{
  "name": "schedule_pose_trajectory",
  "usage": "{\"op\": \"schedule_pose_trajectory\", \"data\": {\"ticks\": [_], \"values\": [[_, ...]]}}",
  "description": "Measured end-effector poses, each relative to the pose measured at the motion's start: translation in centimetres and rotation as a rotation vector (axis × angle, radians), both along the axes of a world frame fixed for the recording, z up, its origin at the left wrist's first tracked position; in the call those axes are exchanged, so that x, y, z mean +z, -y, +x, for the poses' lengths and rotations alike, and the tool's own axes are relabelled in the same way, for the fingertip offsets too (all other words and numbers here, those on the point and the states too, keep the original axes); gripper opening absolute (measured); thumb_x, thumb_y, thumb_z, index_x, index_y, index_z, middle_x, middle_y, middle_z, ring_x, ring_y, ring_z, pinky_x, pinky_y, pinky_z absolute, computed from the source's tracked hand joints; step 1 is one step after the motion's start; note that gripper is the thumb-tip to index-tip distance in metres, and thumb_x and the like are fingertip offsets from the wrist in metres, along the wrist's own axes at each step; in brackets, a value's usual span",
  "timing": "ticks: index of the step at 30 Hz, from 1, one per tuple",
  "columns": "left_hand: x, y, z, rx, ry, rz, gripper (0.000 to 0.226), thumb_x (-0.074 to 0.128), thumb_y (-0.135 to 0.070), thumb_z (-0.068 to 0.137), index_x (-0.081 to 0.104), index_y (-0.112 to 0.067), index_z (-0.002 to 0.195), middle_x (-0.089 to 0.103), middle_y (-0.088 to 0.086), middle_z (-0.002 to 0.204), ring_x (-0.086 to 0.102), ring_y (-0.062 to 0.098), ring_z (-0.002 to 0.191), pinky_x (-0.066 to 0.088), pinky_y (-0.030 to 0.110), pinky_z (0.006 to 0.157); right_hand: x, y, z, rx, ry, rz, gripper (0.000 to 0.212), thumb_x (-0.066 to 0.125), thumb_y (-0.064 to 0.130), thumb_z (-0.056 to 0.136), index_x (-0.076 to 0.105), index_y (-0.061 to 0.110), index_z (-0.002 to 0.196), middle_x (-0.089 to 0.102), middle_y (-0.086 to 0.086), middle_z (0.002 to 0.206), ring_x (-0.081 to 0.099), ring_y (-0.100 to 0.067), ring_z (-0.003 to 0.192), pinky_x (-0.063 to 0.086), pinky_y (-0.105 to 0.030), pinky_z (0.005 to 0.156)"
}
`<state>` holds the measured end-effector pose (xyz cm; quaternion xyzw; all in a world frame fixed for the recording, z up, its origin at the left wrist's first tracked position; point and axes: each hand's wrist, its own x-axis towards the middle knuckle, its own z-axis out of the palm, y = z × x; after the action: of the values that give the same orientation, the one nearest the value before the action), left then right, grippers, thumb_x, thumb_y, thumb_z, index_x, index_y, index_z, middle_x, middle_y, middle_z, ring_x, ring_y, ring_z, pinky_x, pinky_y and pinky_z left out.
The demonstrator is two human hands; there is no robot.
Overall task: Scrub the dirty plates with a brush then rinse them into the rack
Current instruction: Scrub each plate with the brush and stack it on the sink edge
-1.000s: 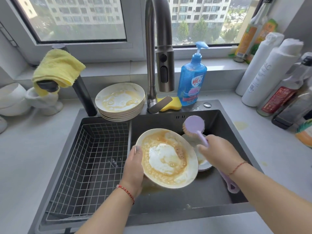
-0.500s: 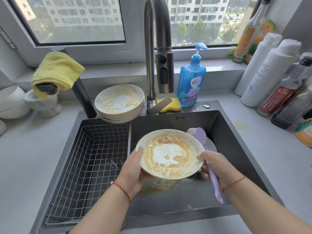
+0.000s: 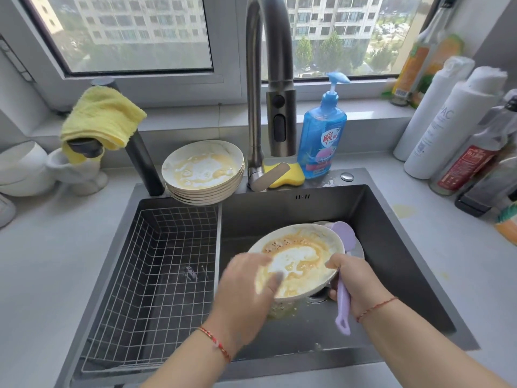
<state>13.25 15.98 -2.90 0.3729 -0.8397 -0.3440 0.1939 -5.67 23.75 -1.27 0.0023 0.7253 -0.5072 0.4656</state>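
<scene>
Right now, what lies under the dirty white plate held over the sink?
Under the dirty white plate: orange-brown residue on the dark sink floor, a partly covered drain, and another plate's edge.

White plate (image 3: 303, 259) smeared orange-yellow; lilac brush (image 3: 343, 296); dark grey sink (image 3: 391, 242); silver wire rack (image 3: 156, 281); yellow cloth (image 3: 102, 119); blue soap bottle (image 3: 321, 135), pink label; yellow sponge (image 3: 291, 175); red string bracelets on both wrists.

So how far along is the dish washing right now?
Nothing looks finished: the wire rack holds no plates. In hand: the left hand and right hand hold a smeared plate, the right also gripping the brush. Left: the dirty stack.
</scene>
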Motion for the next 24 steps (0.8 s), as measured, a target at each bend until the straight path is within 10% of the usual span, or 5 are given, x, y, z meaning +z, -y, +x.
{"op": "schedule_pose_trajectory", "data": {"ticks": [2,5,10,16,24], "values": [[-0.9,-1.2,-0.3,-0.211,0.131,-0.221,0.055,0.055,-0.063,0.072,0.062,-0.023,0.110,0.061,-0.013,0.107,0.055,0.006,0.103,0.042,0.026,0.103,0.0,0.1,0.4,0.001,0.015,0.012,0.020,0.049,0.004,0.084,0.055,0.001,0.103,0.054,-0.013,0.089,0.049,-0.024,0.069,0.040,-0.027,0.051],[-2.4,-2.0,-1.6,-0.271,0.176,-0.577,0.050,0.089,-0.029,0.043,0.058,-0.019,0.081,0.060,-0.008,0.067,0.059,0.013,0.058,0.053,0.023,0.055,0.4,0.4,1.4,0.001,0.066,0.003,0.008,0.046,0.000,0.084,0.052,0.002,0.088,0.050,-0.010,0.081,0.046,-0.022,0.063,0.037,-0.027,0.052],[-2.3,-1.7,-3.0,-0.157,0.112,-0.837,0.057,0.076,-0.004,0.043,0.037,-0.018,0.083,0.045,-0.005,0.048,0.044,0.016,0.037,0.027,0.021,0.038,0.9,0.5,2.7,0.036,0.054,-0.020,0.006,0.052,0.005,0.083,0.054,0.003,0.088,0.048,-0.010,0.087,0.046,-0.024,0.074,0.036,-0.029,0.057],[0.2,-0.2,-2.9,0.065,0.052,-0.329,0.049,0.079,-0.020,0.054,0.048,-0.021,0.092,0.058,-0.005,0.062,0.060,0.022,0.053,0.042,0.025,0.042,2.9,-0.3,1.2,0.108,-0.052,-0.113,0.030,0.052,0.042,0.094,0.058,0.013,0.104,0.073,-0.013,0.073,0.050,-0.021,0.050,0.037,-0.022,0.041],[1.7,1.3,-1.7,0.214,-0.141,0.192,0.035,0.084,-0.014,0.069,0.055,-0.021,0.087,0.059,-0.011,0.080,0.056,-0.001,0.069,0.046,0.009,0.054,5.6,-1.9,1.7,0.309,-0.182,-0.264,0.027,0.049,0.031,0.097,0.068,0.046,0.109,0.030,-0.005,0.051,0.026,-0.016,0.045,0.028,-0.024,0.042]]}}
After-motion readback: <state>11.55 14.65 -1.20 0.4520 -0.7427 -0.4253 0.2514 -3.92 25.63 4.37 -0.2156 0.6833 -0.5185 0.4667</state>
